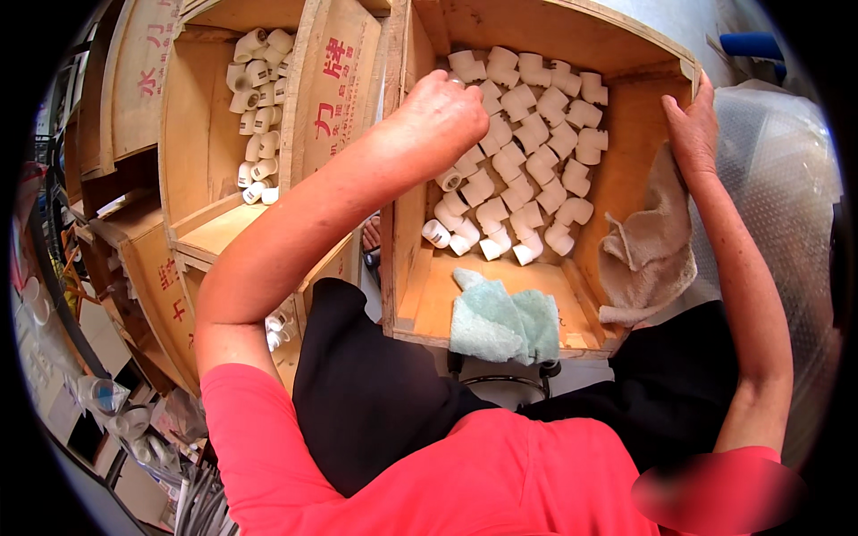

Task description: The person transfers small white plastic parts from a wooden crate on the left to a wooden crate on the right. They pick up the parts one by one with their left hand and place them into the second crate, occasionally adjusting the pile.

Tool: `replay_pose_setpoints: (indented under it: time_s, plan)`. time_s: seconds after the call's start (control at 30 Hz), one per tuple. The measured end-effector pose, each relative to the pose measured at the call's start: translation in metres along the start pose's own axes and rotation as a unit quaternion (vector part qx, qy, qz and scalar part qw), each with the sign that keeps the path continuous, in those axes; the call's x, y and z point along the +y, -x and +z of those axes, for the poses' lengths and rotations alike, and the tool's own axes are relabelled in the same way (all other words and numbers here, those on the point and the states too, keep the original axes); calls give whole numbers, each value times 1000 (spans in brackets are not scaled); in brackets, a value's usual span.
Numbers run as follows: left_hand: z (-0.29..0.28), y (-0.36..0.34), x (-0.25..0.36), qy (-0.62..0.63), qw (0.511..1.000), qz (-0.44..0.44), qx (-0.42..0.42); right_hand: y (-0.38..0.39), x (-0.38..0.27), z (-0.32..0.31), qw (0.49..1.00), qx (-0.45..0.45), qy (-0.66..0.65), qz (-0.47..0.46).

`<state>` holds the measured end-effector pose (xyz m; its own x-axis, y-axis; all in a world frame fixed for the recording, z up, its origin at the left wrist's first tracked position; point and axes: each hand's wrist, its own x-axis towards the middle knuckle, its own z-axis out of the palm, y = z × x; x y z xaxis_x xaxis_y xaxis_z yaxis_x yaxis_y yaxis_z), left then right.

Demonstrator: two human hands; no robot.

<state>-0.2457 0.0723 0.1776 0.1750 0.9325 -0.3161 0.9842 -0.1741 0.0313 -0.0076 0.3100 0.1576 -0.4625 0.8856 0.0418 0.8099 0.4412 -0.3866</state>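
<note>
A wooden crate (416, 37) in front of me holds rows of white plastic elbow fittings (532, 134). My left hand (447, 121) is over the fittings near the crate's back left, fingers curled; what they hold, if anything, is hidden. My right hand (693, 129) grips the crate's right edge at the back corner. A beige cloth (648, 259) hangs over the right side below that hand, and a pale green cloth (505, 317) lies over the front edge.
At left, another wooden crate (197, 107) holds several white fittings (259, 80), with more stacked crates (130, 80) beyond. A bubble-wrapped bundle (773, 205) stands at right, below blue rolls (751, 45). My legs (349, 384) are either side of the crate's front.
</note>
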Motion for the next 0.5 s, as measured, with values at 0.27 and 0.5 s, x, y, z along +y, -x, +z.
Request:
replay_pose_setpoints:
  time_s: [0.27,0.5]
  plan:
    - [9,-8,-2,-10,997,-37,-72,0,0,0,1000,3,-17,-4]
    - [-23,8,-41,183,925,-63,327,-2,4,2,1000,11,-13,0]
